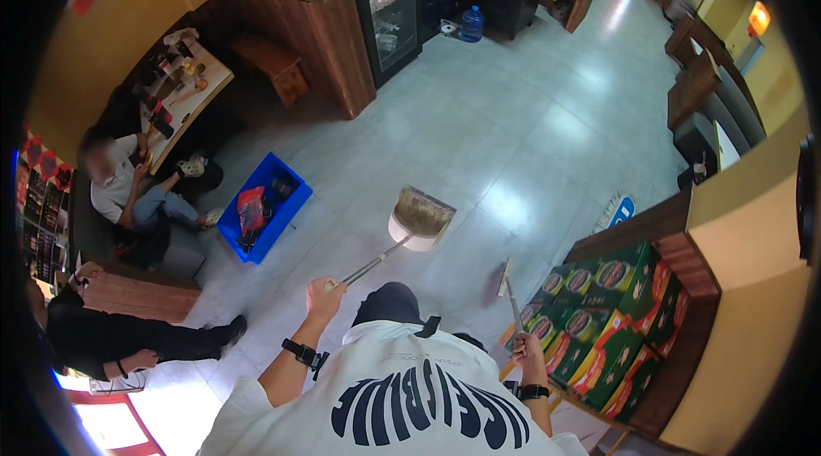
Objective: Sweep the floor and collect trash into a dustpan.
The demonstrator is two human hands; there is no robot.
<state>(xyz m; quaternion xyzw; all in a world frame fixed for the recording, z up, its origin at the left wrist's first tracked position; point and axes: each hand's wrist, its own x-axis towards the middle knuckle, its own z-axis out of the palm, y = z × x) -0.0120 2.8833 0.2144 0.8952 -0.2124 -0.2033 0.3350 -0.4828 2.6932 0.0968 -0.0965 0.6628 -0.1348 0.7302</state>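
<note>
My left hand [325, 297] is closed around the end of a metal pole handle. This handle runs up to a long-handled dustpan [422, 217], whose worn, dirty pan rests on the grey tiled floor ahead of me. On the other side, my right hand [527, 348] grips the handle of a broom [505, 277]. The broom's narrow head is low over the floor, left of the stacked green cartons; whether it touches the tiles I cannot tell. Dustpan and broom are apart.
A blue plastic crate [264, 207] with a red bag stands left of the dustpan. One person [115, 180] sits by a cluttered table [215, 81]; another in black [128, 334] is at lower left. Stacked green cartons [596, 321] fill a right alcove, near a mop head [617, 209].
</note>
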